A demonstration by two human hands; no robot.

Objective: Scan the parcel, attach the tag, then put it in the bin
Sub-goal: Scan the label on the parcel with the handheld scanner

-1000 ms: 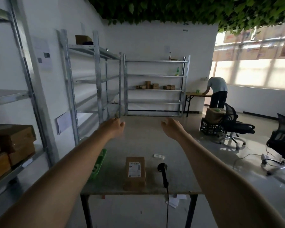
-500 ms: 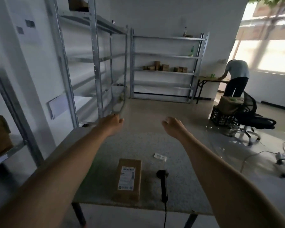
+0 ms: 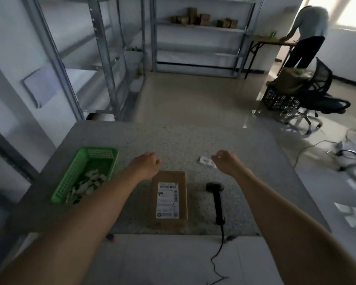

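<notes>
One parcel (image 3: 169,199), one scanner (image 3: 216,195), one tag (image 3: 206,161), one bin (image 3: 74,171), left hand (image 3: 147,166), right hand (image 3: 226,162), both grips slack, empty

I stand at a speckled grey worktop (image 3: 193,140). At 12 o'clock, metal shelving (image 3: 199,56) against the far wall carries a row of small cardboard boxes (image 3: 201,18). More shelving (image 3: 103,48) runs along the wall at 10 o'clock. At 2 o'clock a person (image 3: 308,31) bends over a side table (image 3: 271,41); nearer me stand a black office chair (image 3: 321,95) and a black crate (image 3: 280,99).
</notes>
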